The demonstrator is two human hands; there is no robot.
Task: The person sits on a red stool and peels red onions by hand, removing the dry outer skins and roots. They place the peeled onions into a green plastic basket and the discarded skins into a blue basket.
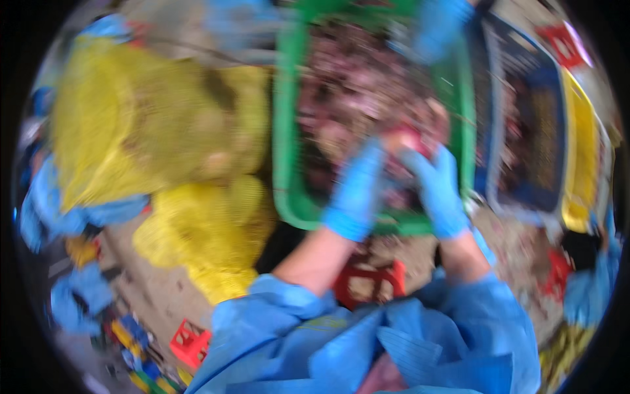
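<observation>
Before me stands a green plastic crate (286,147) holding a heap of purplish onion skins (354,88). Both my hands reach over its near side in blue gloves, blurred by motion. A round, reddish onion (412,138) shows at the fingertips of my right hand (440,189), which seems to grip it. Just left of it is my left hand (359,184), its fingers pointing into the crate. Blur hides whether the left fingers touch the onion.
Yellow mesh sacks (98,118) lie left of the crate. Another person's gloved hand (438,32) reaches over its far right corner. A blue crate (531,192) and a yellow crate (581,152) stand to the right. Between my forearms shows a red plastic stool or crate (369,285).
</observation>
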